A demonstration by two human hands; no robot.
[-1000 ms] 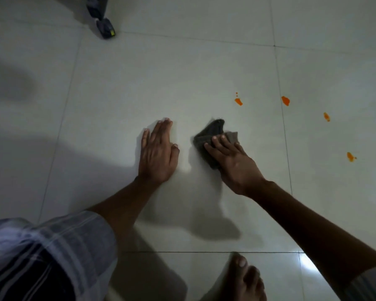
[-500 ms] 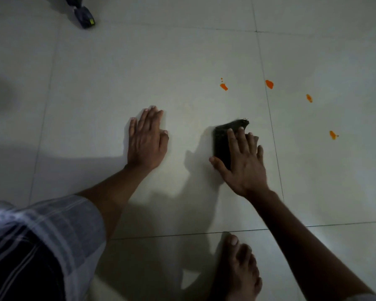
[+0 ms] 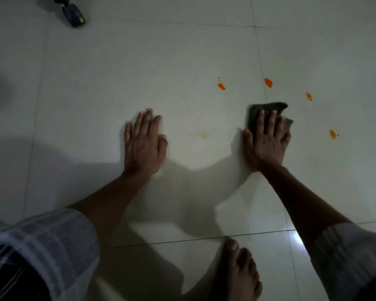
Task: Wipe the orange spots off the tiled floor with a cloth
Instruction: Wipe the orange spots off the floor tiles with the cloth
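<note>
Four orange spots [image 3: 221, 86] sit on the tiled floor [image 3: 117, 72], strung in a loose line that runs from beyond the cloth [image 3: 267, 107] down past its right side. One spot is off the cloth's far-left corner, one [image 3: 268, 82] lies just past its far edge beside a grout line, one [image 3: 309, 96] is near its right end, and the last [image 3: 333, 134] sits further right and nearer the person. And look, a faint yellowish smear [image 3: 203, 135] shows to the left of the cloth, between the two hands!

That cloth is dark grey and bunched, its long axis running left to right, far edge raised in a fold and the right end pointing towards the third spot. Only the far strip and a paler corner on the right show; the remainder is hidden under the right hand [image 3: 266, 140].

Right hand lies palm down, fingers straight and together, pressing flat on the cloth, thumb out to the left on the tile. Left hand [image 3: 144, 144] is well left of the cloth, also flat on the floor, fingers extended, grasping nothing, arm straight as a prop.

A bare foot [image 3: 237, 272] is nearer the person than the cloth, cut off at the bottom edge. Striped fabric [image 3: 46, 246] fills the lower-left corner, blurred. Far off to the cloth's upper left, a dark object [image 3: 74, 15] is cropped by the frame; what it is cannot be made out.
</note>
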